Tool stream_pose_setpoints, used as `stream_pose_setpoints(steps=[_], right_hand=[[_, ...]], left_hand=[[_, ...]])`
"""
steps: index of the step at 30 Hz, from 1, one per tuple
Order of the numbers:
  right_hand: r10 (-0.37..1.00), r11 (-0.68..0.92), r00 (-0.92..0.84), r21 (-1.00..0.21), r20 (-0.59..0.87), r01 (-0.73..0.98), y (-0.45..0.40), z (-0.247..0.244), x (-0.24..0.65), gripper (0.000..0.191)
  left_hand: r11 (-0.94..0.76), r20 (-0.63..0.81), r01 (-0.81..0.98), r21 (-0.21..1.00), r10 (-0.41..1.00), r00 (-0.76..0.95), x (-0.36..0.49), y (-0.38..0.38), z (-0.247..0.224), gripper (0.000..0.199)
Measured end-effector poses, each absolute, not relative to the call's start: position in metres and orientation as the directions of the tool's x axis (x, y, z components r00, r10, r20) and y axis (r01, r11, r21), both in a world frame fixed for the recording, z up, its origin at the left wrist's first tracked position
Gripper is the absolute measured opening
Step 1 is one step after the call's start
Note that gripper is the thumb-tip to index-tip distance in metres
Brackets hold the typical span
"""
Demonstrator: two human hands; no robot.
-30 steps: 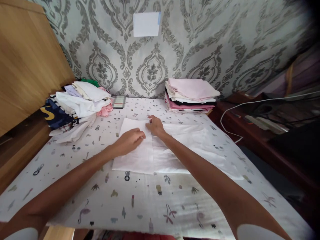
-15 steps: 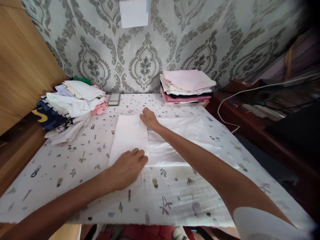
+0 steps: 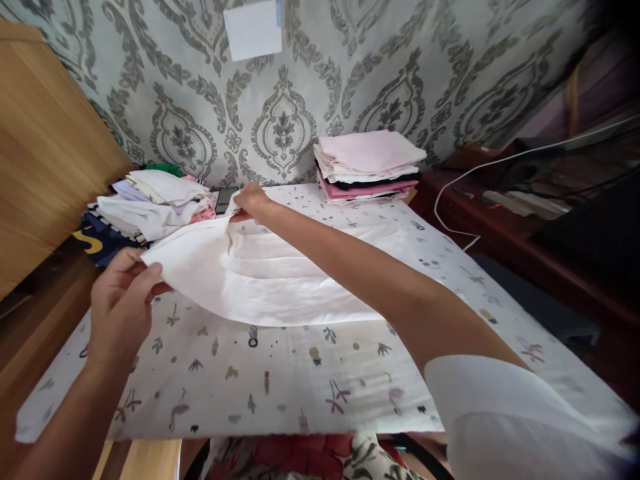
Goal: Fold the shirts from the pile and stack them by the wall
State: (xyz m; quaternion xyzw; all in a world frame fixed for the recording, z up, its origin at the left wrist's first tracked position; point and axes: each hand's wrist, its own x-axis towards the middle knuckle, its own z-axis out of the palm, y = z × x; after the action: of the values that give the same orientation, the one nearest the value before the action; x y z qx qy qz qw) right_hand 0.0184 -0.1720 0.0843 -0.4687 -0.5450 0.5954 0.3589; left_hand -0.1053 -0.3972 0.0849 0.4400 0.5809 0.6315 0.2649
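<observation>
White cloth (image 3: 193, 263), its near-left and far-left corners pinched in the closed fingers of your left hand (image 3: 120, 297) and right hand (image 3: 253, 201), rises off the patterned cover (image 3: 280, 407) in an apparent lifting step, the next move likely needing even tension.

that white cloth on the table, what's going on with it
A person's left hand and right hand pinch the white cloth at its left end, lifted off the patterned cover. The rest lies spread out. A neat folded stack and a looser pile sit behind.
</observation>
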Motion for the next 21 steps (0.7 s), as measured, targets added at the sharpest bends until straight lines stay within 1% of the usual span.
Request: stream_pose_setpoints(steps=[2,5,8,11,14,17,19,21], right_hand=[[0.938,-0.156,-0.303,-0.986,-0.167,0.061,-0.172,0.085,0.011,0.012],[0.947,-0.153,-0.270,-0.983,-0.175,0.099,-0.174,0.081,0.014,0.015],[0.953,-0.148,-0.245,-0.979,-0.180,0.141,-0.176,0.073,0.032,0.019],[0.959,-0.157,-0.212,-0.974,-0.191,0.164,-0.176,0.060,0.059,0.023],[0.963,-0.181,-0.164,-0.963,-0.215,0.198,-0.175,0.042,0.089,0.024],[0.964,-0.216,-0.102,-0.946,-0.247,0.243,-0.173,0.020,0.112,0.025],[0.964,-0.234,-0.063,-0.934,-0.260,0.270,-0.172,0.008,0.121,0.024],[0.965,-0.237,-0.043,-0.929,-0.259,0.283,-0.171,-0.001,0.126,0.022]], left_hand=[[-0.183,0.255,0.194,0.964,0.845,-0.470,-0.104,-0.401,0.082,0.014],[-0.193,0.289,0.255,0.947,0.860,-0.421,-0.097,-0.406,0.076,0.011],[-0.209,0.321,0.372,0.905,0.907,-0.272,-0.083,-0.409,0.071,0.009],[-0.234,0.319,0.520,0.821,0.945,-0.078,-0.059,-0.409,0.066,0.010],[-0.317,0.305,0.659,0.682,0.942,0.137,-0.031,-0.405,0.050,0.011],[-0.468,0.334,0.732,0.495,0.881,0.336,-0.009,-0.398,0.025,0.007],[-0.546,0.371,0.757,0.360,0.828,0.420,-0.001,-0.394,0.009,0.014],[-0.593,0.399,0.765,0.251,0.784,0.476,0.004,-0.391,0.000,0.020]])
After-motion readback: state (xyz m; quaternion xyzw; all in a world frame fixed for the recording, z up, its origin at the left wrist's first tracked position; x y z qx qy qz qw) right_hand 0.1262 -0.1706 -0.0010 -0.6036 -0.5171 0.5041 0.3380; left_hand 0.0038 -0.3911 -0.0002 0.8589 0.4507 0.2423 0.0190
